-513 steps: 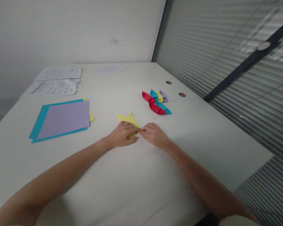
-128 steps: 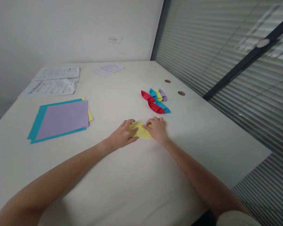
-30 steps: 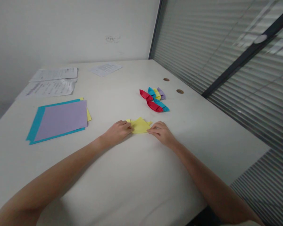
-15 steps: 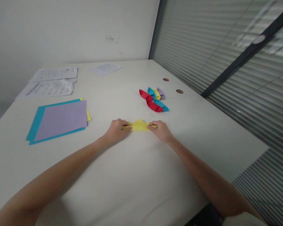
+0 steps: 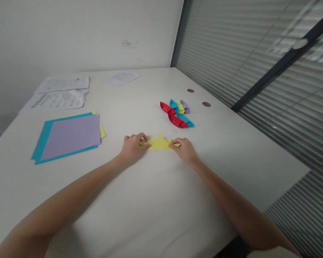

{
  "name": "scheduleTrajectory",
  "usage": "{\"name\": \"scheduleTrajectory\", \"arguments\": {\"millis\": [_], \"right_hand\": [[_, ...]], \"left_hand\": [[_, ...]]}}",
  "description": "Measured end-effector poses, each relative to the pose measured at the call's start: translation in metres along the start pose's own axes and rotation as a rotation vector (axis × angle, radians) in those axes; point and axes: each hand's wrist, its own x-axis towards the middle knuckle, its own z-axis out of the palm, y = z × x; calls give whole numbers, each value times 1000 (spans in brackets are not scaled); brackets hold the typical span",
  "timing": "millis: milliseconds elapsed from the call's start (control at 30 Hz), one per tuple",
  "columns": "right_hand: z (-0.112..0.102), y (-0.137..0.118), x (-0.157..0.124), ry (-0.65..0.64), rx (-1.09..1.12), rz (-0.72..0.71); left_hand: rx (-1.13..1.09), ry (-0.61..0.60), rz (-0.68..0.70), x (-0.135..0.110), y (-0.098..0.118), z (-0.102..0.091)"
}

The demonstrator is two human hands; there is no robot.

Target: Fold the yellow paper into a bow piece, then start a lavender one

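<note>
Left hand [image 5: 131, 146] and right hand [image 5: 184, 149] are pinching the unmarked paper [image 5: 159, 143] by its ends, long axis running between them, tip pointing away.

The stack [image 5: 70, 135] lies left of the folded sheet [image 5: 159, 143], folded pieces [image 5: 177, 120] behind.

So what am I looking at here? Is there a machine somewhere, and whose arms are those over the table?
No machine here: those are a person's two bare arms, seen from a camera worn on their head, looking forward and down. The left hand and right hand each pinch one end of a folded yellow paper on the white table. Beyond it lie small folded pieces in red, blue, yellow and purple. To the left sits a stack of coloured sheets, purple on top, and farther back some printed pages. Window blinds run along the right.
</note>
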Motion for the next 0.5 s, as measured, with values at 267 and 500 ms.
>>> {"name": "scheduleTrajectory", "arguments": {"millis": [267,500], "right_hand": [[-2,-1,-1,20,28,10],[-8,-6,1,-63,-47,24]], "left_hand": [[48,-54,20,1,3,-4],[52,-42,58,0,1,-2]]}}
